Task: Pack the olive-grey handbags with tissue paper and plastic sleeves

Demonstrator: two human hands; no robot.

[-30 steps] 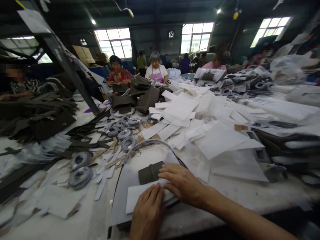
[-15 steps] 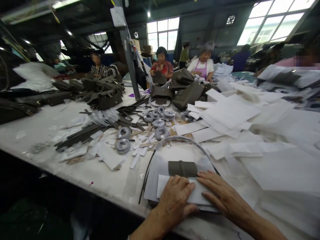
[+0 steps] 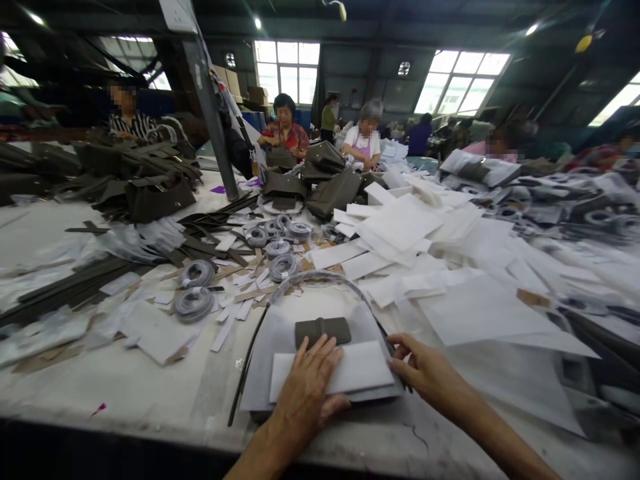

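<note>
A handbag [image 3: 257, 377] wrapped in pale sheet lies on the table in front of me, its wrapped handle [image 3: 320, 275] arching away from me. A folded white foam sheet [image 3: 367, 367] rests on it, just below an uncovered dark olive flap [image 3: 336, 330]. My left hand [image 3: 307, 383] lies flat on the foam sheet, fingers spread, its fingertips reaching the flap. At the bag's right edge, my right hand [image 3: 417, 367] has its fingers curled on the thin dark strap [image 3: 384, 329]. Part of the strap is hidden beneath those fingers.
Coiled, wrapped straps [image 3: 194, 303] and paper scraps lie ahead and left. White foam sheets [image 3: 400, 223] are heaped to the right. Dark olive bags [image 3: 333, 190] pile up at the back, near a metal post [image 3: 213, 120]. Several co-workers sit beyond the table.
My right hand has moved off the foam sheet to the bag's right edge, its fingers now curled. My left hand has flattened and spread on the sheet. The view has turned right.
</note>
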